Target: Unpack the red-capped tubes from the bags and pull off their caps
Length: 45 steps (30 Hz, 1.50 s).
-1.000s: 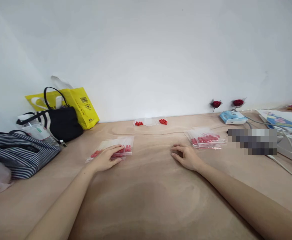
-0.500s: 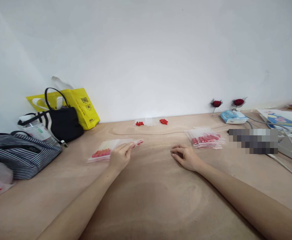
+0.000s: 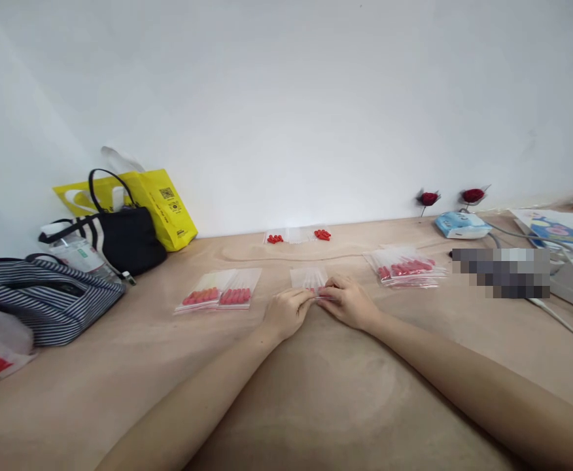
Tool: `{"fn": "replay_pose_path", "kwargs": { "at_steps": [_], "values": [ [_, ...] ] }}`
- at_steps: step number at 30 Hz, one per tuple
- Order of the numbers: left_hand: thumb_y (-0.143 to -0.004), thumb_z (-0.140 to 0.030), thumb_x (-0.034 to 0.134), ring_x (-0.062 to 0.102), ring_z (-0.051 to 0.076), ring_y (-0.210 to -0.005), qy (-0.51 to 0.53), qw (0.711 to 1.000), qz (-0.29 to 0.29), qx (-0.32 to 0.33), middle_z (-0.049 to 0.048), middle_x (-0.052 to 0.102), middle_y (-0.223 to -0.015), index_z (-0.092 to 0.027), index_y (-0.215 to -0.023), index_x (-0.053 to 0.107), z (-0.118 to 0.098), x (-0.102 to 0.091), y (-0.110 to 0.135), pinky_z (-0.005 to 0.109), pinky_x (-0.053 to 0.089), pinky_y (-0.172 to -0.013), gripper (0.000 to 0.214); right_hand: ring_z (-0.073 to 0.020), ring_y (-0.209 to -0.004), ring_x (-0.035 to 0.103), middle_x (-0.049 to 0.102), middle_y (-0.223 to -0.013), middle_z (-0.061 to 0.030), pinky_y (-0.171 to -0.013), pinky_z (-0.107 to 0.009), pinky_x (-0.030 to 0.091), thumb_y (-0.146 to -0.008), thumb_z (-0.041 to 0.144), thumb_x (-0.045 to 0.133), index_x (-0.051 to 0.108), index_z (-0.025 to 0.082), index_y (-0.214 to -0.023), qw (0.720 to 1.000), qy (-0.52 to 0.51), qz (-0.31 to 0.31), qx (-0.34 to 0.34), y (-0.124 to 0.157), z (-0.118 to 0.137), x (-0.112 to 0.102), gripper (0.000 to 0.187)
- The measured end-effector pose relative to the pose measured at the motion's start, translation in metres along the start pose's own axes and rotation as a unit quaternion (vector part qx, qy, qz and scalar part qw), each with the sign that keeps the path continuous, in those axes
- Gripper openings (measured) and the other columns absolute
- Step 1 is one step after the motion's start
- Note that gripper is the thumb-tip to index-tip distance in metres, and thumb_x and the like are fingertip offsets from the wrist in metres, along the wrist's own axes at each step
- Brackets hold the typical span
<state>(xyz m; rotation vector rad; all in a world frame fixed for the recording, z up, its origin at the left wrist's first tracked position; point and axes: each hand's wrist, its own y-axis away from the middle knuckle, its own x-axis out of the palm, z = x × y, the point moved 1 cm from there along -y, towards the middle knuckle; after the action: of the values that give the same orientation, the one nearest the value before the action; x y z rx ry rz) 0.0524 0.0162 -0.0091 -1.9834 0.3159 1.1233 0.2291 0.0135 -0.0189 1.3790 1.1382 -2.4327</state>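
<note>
At the middle of the table, my left hand [image 3: 289,313] and my right hand [image 3: 348,302] pinch the near edge of a small clear zip bag [image 3: 308,277] from both sides. A few red pieces show inside it, partly covered by my fingers. To the left lies a pair of overlapping zip bags [image 3: 236,296], each with a row of red or orange-red capsule-like pieces. A stack of similar filled bags [image 3: 407,267] sits to the right of my right hand.
Against the wall are more clear bags with red pieces [image 3: 322,235]. A striped bag [image 3: 55,301], a black handbag [image 3: 134,242] and a yellow bag [image 3: 173,216] stand left. At right are a blue tissue pack [image 3: 462,225], a blurred-out item [image 3: 505,273], cables and two dark red flowers [image 3: 473,195].
My left hand has moved right from the left-hand bags, bringing a zip bag to the middle. My right hand has shifted slightly left and now grips that bag too.
</note>
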Motion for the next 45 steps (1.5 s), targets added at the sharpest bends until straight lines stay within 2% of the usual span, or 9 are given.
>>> {"fn": "replay_pose_path", "kwargs": {
  "at_steps": [3, 7, 12, 18, 23, 28, 31, 36, 45],
  "values": [
    [-0.083, -0.023, 0.047, 0.061, 0.017, -0.082, 0.010, 1.000, -0.003, -0.020, 0.0042, 0.067, -0.088, -0.019, -0.086, 0.064, 0.003, -0.003, 0.001, 0.031, 0.048, -0.075, 0.018, -0.0195, -0.081, 0.054, 0.061, -0.085, -0.0063, -0.074, -0.034, 0.040, -0.083, 0.031, 0.045, 0.066, 0.025, -0.086, 1.000, 0.005, -0.006, -0.016, -0.005, 0.000, 0.007, 0.023],
    [-0.084, -0.024, 0.046, 0.060, 0.017, -0.082, 0.028, 0.999, 0.003, -0.017, 0.0041, 0.067, -0.086, -0.019, -0.085, 0.064, 0.005, -0.006, 0.002, 0.031, 0.047, -0.076, 0.020, -0.0171, -0.080, 0.055, 0.062, -0.087, -0.0051, -0.071, -0.030, 0.042, -0.085, 0.031, 0.042, 0.066, 0.027, -0.091, 0.999, -0.044, -0.002, -0.013, -0.005, -0.002, 0.008, 0.025],
    [-0.083, -0.023, 0.049, 0.060, 0.017, -0.080, 0.055, 0.998, -0.005, 0.002, 0.0041, 0.067, -0.082, -0.018, -0.078, 0.065, 0.006, -0.005, 0.000, 0.032, 0.046, -0.076, 0.018, -0.0182, -0.081, 0.054, 0.063, -0.084, -0.0045, -0.077, -0.034, 0.039, -0.083, 0.034, 0.046, 0.067, 0.025, -0.086, 0.999, -0.043, 0.000, -0.021, -0.004, 0.003, 0.002, 0.023],
    [-0.077, -0.018, 0.056, 0.060, 0.016, -0.077, 0.085, 0.996, -0.002, -0.019, 0.0025, 0.067, -0.077, -0.019, -0.072, 0.066, 0.008, -0.003, -0.002, 0.031, 0.046, -0.073, 0.011, -0.0168, -0.076, 0.053, 0.062, -0.077, -0.0034, -0.074, -0.034, 0.036, -0.081, 0.036, 0.050, 0.067, 0.025, -0.080, 0.999, -0.042, 0.008, -0.006, -0.005, 0.004, 0.001, 0.020],
    [-0.075, -0.016, 0.058, 0.060, 0.015, -0.075, 0.087, 0.996, 0.001, -0.023, 0.0015, 0.067, -0.076, -0.019, -0.072, 0.065, 0.006, -0.003, -0.002, 0.030, 0.047, -0.072, 0.008, -0.0155, -0.074, 0.054, 0.061, -0.071, -0.0021, -0.071, -0.030, 0.037, -0.081, 0.027, 0.049, 0.065, 0.024, -0.077, 0.999, -0.043, 0.023, 0.014, -0.004, 0.008, 0.004, 0.017],
    [-0.080, -0.021, 0.053, 0.057, 0.017, -0.088, 0.047, 0.998, -0.017, 0.044, 0.0036, 0.066, -0.090, -0.021, -0.088, 0.063, 0.002, -0.007, -0.001, 0.033, 0.045, -0.082, 0.013, -0.0149, -0.069, 0.054, 0.061, -0.071, -0.0027, -0.064, -0.027, 0.038, -0.080, 0.024, 0.048, 0.062, 0.020, -0.072, 0.996, -0.056, 0.000, 0.076, -0.004, 0.008, 0.006, 0.017],
    [-0.083, -0.023, 0.048, 0.055, 0.017, -0.094, -0.002, 0.996, -0.009, 0.091, 0.0031, 0.065, -0.093, -0.023, -0.088, 0.064, 0.002, -0.009, -0.002, 0.034, 0.043, -0.085, 0.017, -0.0126, -0.059, 0.052, 0.060, -0.066, -0.0012, -0.056, -0.024, 0.038, -0.081, 0.025, 0.046, 0.059, 0.020, -0.069, 0.990, -0.095, -0.006, 0.106, -0.003, 0.005, 0.007, 0.018],
    [-0.084, -0.022, 0.046, 0.055, 0.017, -0.093, -0.049, 0.992, -0.007, 0.113, 0.0020, 0.066, -0.093, -0.024, -0.085, 0.066, 0.004, -0.007, -0.004, 0.034, 0.044, -0.084, 0.020, -0.0133, -0.063, 0.052, 0.060, -0.068, -0.0013, -0.059, -0.025, 0.037, -0.080, 0.023, 0.047, 0.056, 0.020, -0.068, 0.993, -0.090, 0.002, 0.080, -0.003, 0.006, 0.006, 0.016],
    [-0.082, -0.018, 0.049, 0.054, 0.017, -0.091, -0.019, 0.992, -0.047, 0.115, 0.0018, 0.067, -0.091, -0.021, -0.077, 0.066, 0.005, 0.000, -0.005, 0.032, 0.046, -0.081, 0.018, -0.0151, -0.073, 0.055, 0.063, -0.075, -0.0010, -0.068, -0.028, 0.033, -0.081, 0.021, 0.045, 0.059, 0.021, -0.076, 0.996, -0.051, 0.034, 0.065, -0.004, 0.012, 0.004, 0.015]
  ]
}}
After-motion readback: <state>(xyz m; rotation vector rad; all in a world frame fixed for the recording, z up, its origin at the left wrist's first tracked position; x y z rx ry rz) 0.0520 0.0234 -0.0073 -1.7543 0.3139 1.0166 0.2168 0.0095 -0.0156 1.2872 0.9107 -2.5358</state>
